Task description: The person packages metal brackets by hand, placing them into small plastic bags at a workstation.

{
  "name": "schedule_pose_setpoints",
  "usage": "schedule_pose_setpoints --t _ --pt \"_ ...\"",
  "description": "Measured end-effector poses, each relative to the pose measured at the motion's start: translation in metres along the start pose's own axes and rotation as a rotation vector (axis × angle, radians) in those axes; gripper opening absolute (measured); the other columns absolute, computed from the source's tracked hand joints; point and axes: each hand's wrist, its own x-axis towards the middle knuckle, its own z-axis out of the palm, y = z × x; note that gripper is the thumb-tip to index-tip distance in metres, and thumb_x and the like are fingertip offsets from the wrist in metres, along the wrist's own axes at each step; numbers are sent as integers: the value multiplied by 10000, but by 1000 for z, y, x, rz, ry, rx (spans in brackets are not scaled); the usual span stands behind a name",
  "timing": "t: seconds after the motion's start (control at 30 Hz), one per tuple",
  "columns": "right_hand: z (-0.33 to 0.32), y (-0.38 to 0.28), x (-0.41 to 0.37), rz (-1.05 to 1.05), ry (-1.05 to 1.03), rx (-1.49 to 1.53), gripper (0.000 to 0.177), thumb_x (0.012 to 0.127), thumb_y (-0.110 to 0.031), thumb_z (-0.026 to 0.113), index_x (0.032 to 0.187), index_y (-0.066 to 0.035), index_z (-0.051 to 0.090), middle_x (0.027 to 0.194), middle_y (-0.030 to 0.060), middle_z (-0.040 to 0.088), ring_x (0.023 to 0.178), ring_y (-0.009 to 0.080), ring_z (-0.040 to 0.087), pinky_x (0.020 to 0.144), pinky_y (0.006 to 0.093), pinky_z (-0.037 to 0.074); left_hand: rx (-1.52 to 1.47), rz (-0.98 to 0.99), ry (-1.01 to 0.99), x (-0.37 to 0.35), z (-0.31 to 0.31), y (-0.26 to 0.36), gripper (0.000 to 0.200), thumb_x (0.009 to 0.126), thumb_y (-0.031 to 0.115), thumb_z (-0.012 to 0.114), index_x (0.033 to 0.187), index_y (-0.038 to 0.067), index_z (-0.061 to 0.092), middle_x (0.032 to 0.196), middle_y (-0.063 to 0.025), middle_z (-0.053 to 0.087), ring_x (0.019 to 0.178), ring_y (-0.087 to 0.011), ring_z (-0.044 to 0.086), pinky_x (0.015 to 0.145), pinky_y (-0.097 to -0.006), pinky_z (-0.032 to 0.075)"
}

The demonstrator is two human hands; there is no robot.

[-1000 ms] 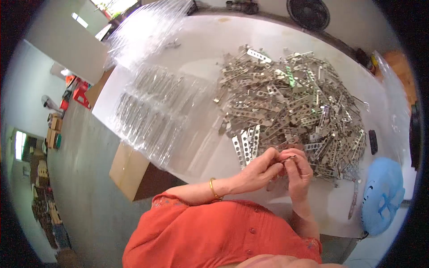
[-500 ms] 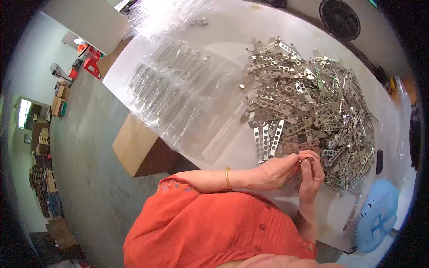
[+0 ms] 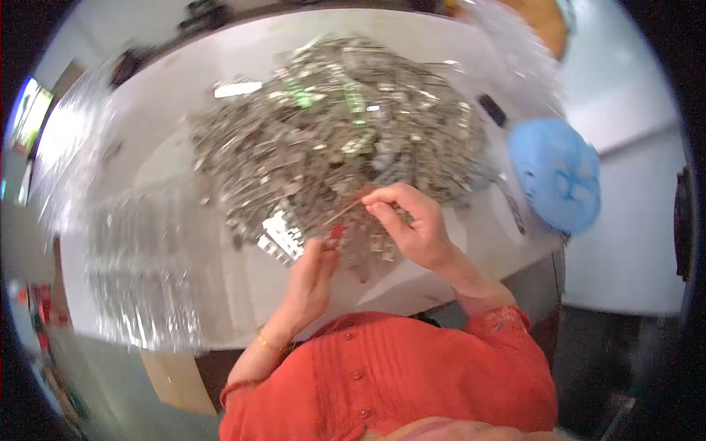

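Note:
A large pile of flat metal strips (image 3: 294,140), punched with holes, covers the middle of the table. My right hand (image 3: 415,228) is over the pile's near edge, thumb and forefinger pinched on one end of a thin metal strip (image 3: 342,213). That strip points down and left towards my left hand (image 3: 309,283), which wears a bangle. Fingers of the left hand are drawn together; motion blur hides what lies between them. Just past its fingertips shows a small red patch (image 3: 337,234). Several bright perforated strips (image 3: 282,234) lie side by side left of the hands.
Clear plastic bags of strips (image 3: 143,294) lie at the table's left, with more plastic wrap (image 3: 73,140) behind. At right are a blue rounded bundle (image 3: 555,176) and a small black object (image 3: 492,110). A cardboard box (image 3: 176,378) stands below the front edge.
My view has swung to the right. The hands, earlier together at a small metal piece, have moved apart, and a thin strip now shows in my right hand.

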Motion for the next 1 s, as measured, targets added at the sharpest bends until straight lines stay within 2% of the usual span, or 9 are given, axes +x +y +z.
schedule_pose_setpoints --t 0.1,0.33,0.43,0.5,0.63,0.7,0.83,0.9,1.0 --pt "-30 5 5 -111 110 -154 81 918 -57 658 995 -46 681 870 97 674 791 223 668 708 319 518 -51 24 11 -1 1 3 155 1070 166 432 1119 34 500 834 21 485 679 -52 418 582 -213 386" --pt "-141 20 -1 -69 504 -588 75 950 -77 615 992 -30 655 917 131 685 817 273 670 731 363 521 -193 -77 43 -5 0 12 139 1067 169 452 1067 42 507 781 21 456 641 -55 413 557 -216 371" --pt "-193 35 -15 -35 588 -762 115 969 -116 575 998 -24 638 933 146 681 845 308 660 756 383 519 -215 -76 6 -6 -2 9 148 1069 177 448 1042 39 497 780 19 450 630 -61 410 548 -221 371" --pt "-224 43 -24 198 522 -948 151 975 -124 524 1011 -23 630 965 168 679 895 355 649 814 420 515 -245 -96 8 -4 1 9 158 1072 187 441 1027 45 491 783 18 446 627 -64 409 544 -224 371" --pt "-283 99 -48 319 429 -1098 181 963 -132 517 1038 -17 636 1039 203 678 977 397 636 877 457 496 -244 -114 -25 -5 2 10 157 1074 192 438 1025 52 489 786 19 441 628 -62 405 546 -224 371" --pt "-297 106 -47 422 406 -1216 237 944 -146 551 1116 -8 637 1114 238 666 1053 408 627 927 464 481 -262 -122 -26 -6 2 13 153 1074 194 441 1023 58 490 788 18 437 628 -60 400 547 -224 371" --pt "-292 102 -32 431 366 -1074 310 916 -203 593 1116 23 663 1102 270 669 1045 425 636 932 467 486 -321 -164 -16 -7 2 18 149 1072 192 448 1017 61 494 789 20 436 626 -61 396 546 -222 369" --pt "-285 94 -19 798 28 -1086 365 897 -273 589 1055 38 698 1072 294 671 1018 449 645 938 485 489 -329 -164 -2 -9 1 19 139 1068 183 455 1012 63 500 784 24 434 625 -60 391 538 -224 353" --pt "-284 117 -22 774 77 -1068 424 894 -336 564 968 54 714 1070 318 660 1020 470 644 944 503 486 -350 -152 -20 -10 -1 15 127 1064 170 455 1013 65 505 760 28 428 613 -59 381 530 -229 333"
